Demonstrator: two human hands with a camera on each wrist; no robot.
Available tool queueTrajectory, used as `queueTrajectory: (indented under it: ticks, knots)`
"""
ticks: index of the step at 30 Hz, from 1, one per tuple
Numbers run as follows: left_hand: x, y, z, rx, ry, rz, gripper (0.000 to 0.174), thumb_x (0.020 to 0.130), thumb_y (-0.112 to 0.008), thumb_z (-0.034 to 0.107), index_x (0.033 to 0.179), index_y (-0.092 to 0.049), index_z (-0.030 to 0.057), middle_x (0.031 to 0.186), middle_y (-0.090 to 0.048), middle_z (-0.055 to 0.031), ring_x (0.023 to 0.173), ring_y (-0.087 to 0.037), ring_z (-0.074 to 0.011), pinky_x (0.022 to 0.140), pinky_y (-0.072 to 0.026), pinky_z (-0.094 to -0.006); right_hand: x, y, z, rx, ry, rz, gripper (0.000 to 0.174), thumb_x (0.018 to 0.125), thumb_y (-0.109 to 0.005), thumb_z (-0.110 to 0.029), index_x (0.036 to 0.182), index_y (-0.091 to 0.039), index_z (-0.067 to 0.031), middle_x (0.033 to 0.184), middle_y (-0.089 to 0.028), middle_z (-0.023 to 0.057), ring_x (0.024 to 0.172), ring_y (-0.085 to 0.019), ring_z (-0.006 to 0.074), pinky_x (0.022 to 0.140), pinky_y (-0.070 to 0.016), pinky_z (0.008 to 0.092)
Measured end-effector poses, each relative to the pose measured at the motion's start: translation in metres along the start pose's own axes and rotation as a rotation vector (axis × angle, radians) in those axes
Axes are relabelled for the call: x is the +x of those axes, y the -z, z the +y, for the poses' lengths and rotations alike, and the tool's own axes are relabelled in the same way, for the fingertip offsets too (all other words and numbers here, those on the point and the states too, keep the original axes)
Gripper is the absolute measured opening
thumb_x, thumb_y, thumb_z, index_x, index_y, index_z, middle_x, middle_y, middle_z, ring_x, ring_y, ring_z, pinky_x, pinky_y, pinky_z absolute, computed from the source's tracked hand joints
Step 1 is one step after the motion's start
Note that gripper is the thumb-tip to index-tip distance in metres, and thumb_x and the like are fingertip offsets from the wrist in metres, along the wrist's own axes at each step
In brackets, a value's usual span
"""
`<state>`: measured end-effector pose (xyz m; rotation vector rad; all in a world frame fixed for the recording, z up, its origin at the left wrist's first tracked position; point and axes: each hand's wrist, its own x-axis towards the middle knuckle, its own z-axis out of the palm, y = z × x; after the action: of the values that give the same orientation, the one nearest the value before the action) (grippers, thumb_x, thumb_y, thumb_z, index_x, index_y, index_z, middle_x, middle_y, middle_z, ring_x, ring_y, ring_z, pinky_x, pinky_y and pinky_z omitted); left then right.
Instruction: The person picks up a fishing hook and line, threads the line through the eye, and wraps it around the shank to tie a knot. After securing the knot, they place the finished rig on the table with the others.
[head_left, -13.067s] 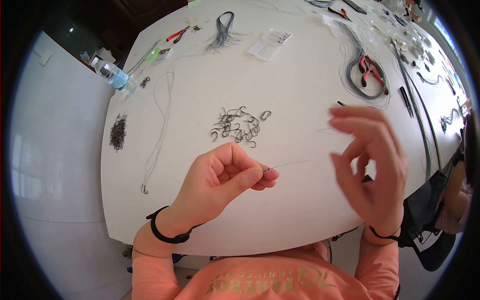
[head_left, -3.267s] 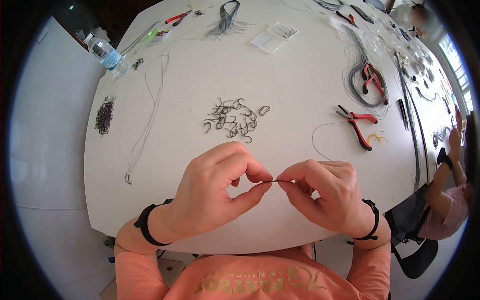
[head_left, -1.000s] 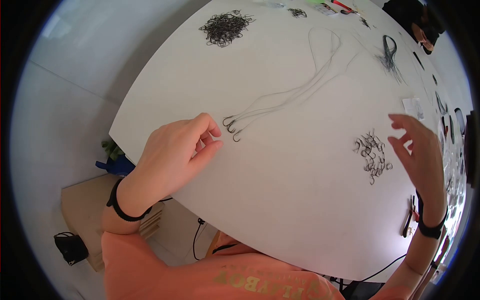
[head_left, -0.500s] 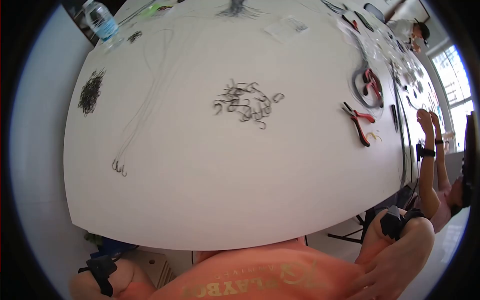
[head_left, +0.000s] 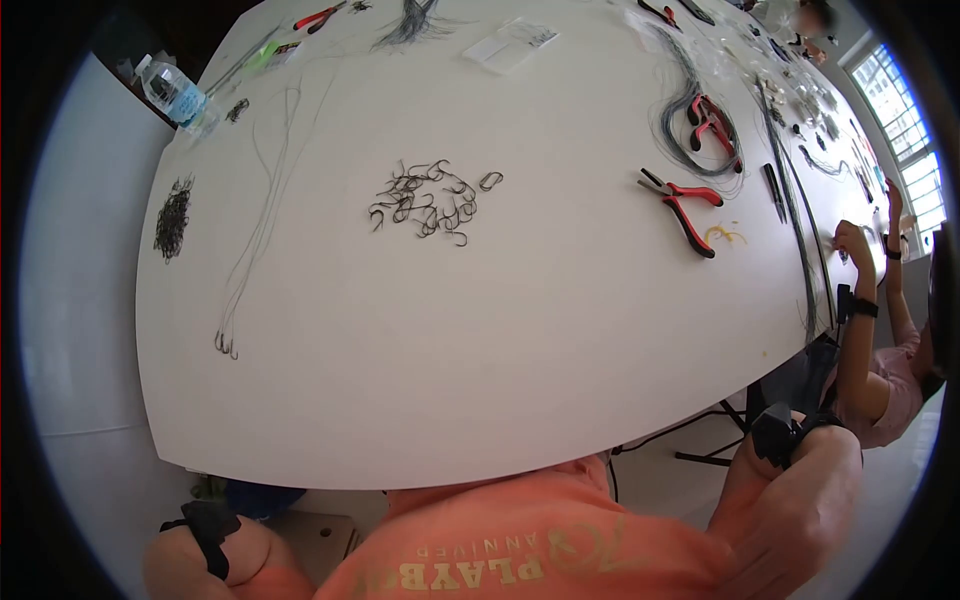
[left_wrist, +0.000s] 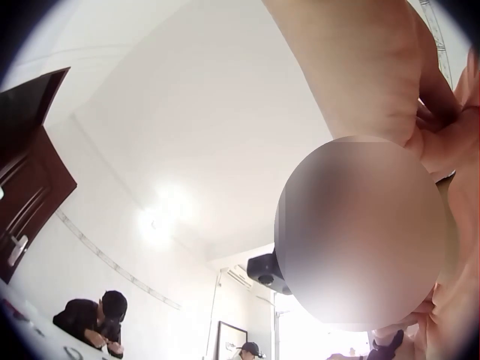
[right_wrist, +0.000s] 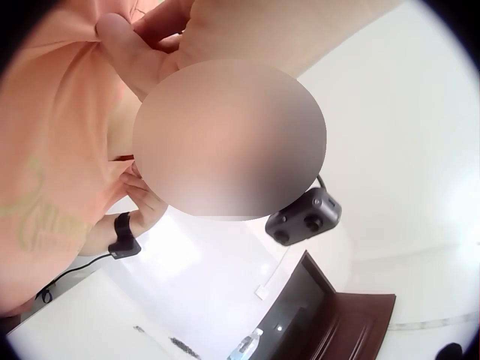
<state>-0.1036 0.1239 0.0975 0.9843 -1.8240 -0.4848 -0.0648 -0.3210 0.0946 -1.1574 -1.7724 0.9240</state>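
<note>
Creases in the orange shirt (head_left: 500, 545) run to my right hand (head_left: 800, 520), low at the right of the head view. The right wrist view shows that hand's thumb and curled fingers (right_wrist: 161, 34) pinching the shirt cloth. My left hand is outside the head view beyond its strapped wrist; in the left wrist view the hand (left_wrist: 375, 67) has its fingers bent at the shirt, gripping cloth. On the white table (head_left: 430, 380) lie a loose cluster of dark hooks (head_left: 425, 200), several hooks on thin lines (head_left: 226, 347) and a dense dark pile (head_left: 173, 220).
Red-handled pliers (head_left: 690, 212) lie at the right, below coiled line with more pliers (head_left: 715, 130). A clear box (head_left: 510, 45) is at the back, a water bottle (head_left: 175, 95) at the back left. Another person's arm (head_left: 860, 330) is at the right edge.
Both hands were over the table a second ago, the left beside the lined hooks; they have come back to the shirt. More hooks with lines lie at the left than in the oldest view.
</note>
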Motion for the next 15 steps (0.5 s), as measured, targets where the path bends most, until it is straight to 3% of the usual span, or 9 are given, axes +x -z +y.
queueTrajectory:
  ticks: [4, 5, 7, 8, 10, 11, 13, 15]
  knots:
    - [-0.029, 0.01, -0.016, -0.109, 0.21, 0.085, 0.02, 0.091, -0.069, 0.017, 0.1, -0.073, 0.0006, 0.094, -0.071, -0.0144, 0.086, -0.069, -0.0299, 0.072, -0.0528, -0.033, -0.003, 0.018, 0.026, 0.126, -0.037, -0.057, 0.019, 0.092, -0.067, -0.016, 0.104, -0.075, -0.0047, 0.105, -0.072, 0.0066, 0.08, -0.068, 0.0174, 0.06, -0.0553, 0.0267]
    - [-0.037, 0.012, -0.02, -0.14, 0.26, 0.107, 0.018, 0.09, -0.071, 0.017, 0.099, -0.073, 0.0023, 0.092, -0.071, -0.0111, 0.084, -0.068, -0.0279, 0.07, -0.0521, -0.0325, -0.024, -0.006, 0.038, 0.159, -0.011, 0.116, 0.025, 0.094, -0.069, -0.025, 0.111, -0.07, -0.0071, 0.099, -0.07, 0.0069, 0.079, -0.068, 0.0251, 0.061, -0.0544, 0.0318]
    - [-0.05, 0.013, -0.027, -0.198, 0.358, 0.153, 0.015, 0.088, -0.075, 0.017, 0.098, -0.073, 0.0056, 0.087, -0.07, -0.0044, 0.079, -0.066, -0.0241, 0.066, -0.0507, -0.0315, -0.024, 0.021, 0.031, -0.019, -0.38, 0.375, 0.012, 0.09, -0.074, -0.015, 0.097, -0.071, -0.0052, 0.085, -0.068, 0.0067, 0.072, -0.067, 0.0208, 0.059, -0.0534, 0.0307]
    - [-0.052, 0.013, -0.031, -0.222, 0.409, 0.176, 0.015, 0.087, -0.077, 0.017, 0.097, -0.073, 0.0072, 0.084, -0.07, -0.0011, 0.077, -0.064, -0.0222, 0.064, -0.05, -0.031, -0.024, 0.029, 0.031, -0.21, -0.717, 0.546, 0.01, 0.086, -0.077, -0.01, 0.091, -0.071, -0.0032, 0.082, -0.069, 0.0078, 0.07, -0.067, 0.0227, 0.061, -0.0534, 0.0312]
    - [-0.043, 0.007, -0.041, 0.214, 0.791, 0.32, 0.026, 0.081, -0.083, 0.028, 0.094, -0.074, 0.0059, 0.078, -0.068, -0.0019, 0.071, -0.063, -0.0232, 0.06, -0.0484, -0.0314, -0.043, 0.041, 0.061, -0.754, -1.136, 0.908, 0.009, 0.085, -0.075, -0.007, 0.09, -0.07, -0.0015, 0.08, -0.07, 0.009, 0.07, -0.068, 0.0264, 0.064, -0.0531, 0.0332]
    - [-0.029, 0.007, -0.049, 0.217, 0.784, 0.316, 0.026, 0.081, -0.083, 0.028, 0.094, -0.074, 0.0059, 0.078, -0.068, -0.0019, 0.071, -0.063, -0.0232, 0.06, -0.0484, -0.0314, -0.063, 0.052, 0.075, -0.915, -1.272, 0.946, 0.009, 0.084, -0.074, -0.008, 0.089, -0.07, -0.0017, 0.078, -0.07, 0.01, 0.071, -0.068, 0.0268, 0.065, -0.053, 0.0343]
    - [0.002, 0.003, -0.067, 0.642, 1.307, 0.147, 0.041, 0.079, -0.082, 0.037, 0.105, -0.072, 0.0062, 0.086, -0.069, -0.0024, 0.08, -0.062, -0.021, 0.065, -0.0514, -0.0333, -0.089, 0.075, 0.09, -1.079, -1.458, 0.989, 0.008, 0.085, -0.072, -0.01, 0.087, -0.07, -0.0026, 0.076, -0.07, 0.0114, 0.072, -0.068, 0.0274, 0.067, -0.0528, 0.0364]
    - [0.004, 0.001, -0.079, 0.648, 1.298, 0.167, 0.044, 0.075, -0.084, 0.035, 0.105, -0.072, 0.0051, 0.084, -0.067, -0.0042, 0.078, -0.061, -0.0235, 0.063, -0.05, -0.0345, -0.1, 0.094, 0.099, -1.092, -1.505, 0.994, 0.008, 0.085, -0.071, -0.011, 0.086, -0.07, -0.0033, 0.075, -0.07, 0.0119, 0.073, -0.069, 0.0277, 0.068, -0.0526, 0.0375]
